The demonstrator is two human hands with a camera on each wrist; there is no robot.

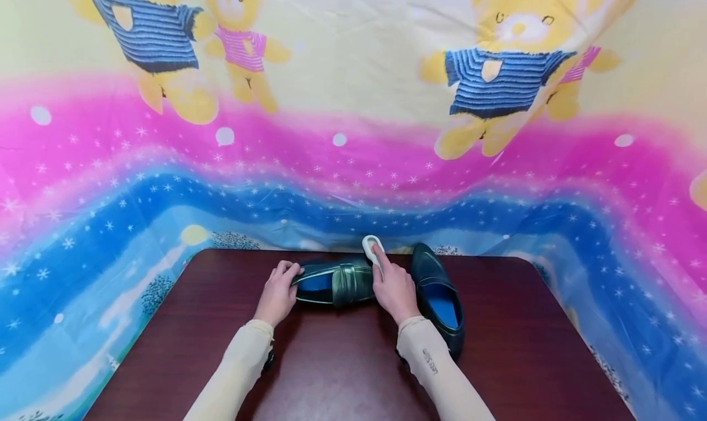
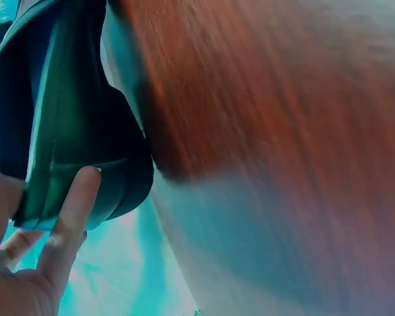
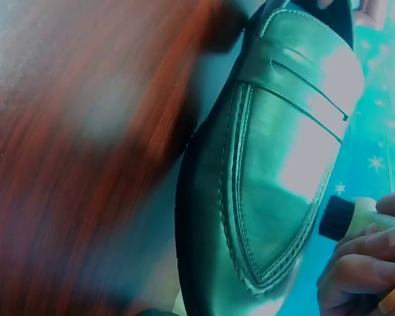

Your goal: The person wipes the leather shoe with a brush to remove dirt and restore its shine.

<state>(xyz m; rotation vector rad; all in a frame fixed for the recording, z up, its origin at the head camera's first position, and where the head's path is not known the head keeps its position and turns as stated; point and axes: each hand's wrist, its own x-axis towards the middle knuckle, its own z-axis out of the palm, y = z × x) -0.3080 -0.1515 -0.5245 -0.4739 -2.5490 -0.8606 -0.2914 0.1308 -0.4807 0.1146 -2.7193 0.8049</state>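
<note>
A dark, glossy loafer point(image 1: 353, 284) lies sideways on the table, its toe to the right and its blue insole showing. At its heel, my left hand point(image 1: 277, 293) grips the back end between thumb and fingers; the left wrist view shows fingertips against the heel point(image 2: 118, 187). My right hand point(image 1: 394, 291) holds a small brush by its white handle point(image 1: 368, 243), beside the toe. Short black bristles point(image 3: 336, 218) show in the right wrist view, a little apart from the shoe's upper point(image 3: 276, 178). The second loafer point(image 1: 429, 267) stands just right of my right hand, toe pointing away.
The dark red-brown wooden table point(image 1: 326, 359) has rounded far corners. Right behind its far edge hangs a cloth point(image 1: 337, 175) printed with bears and snowflakes, which also runs along both sides. My right sleeve point(image 1: 428, 353) passes close to the second loafer's heel.
</note>
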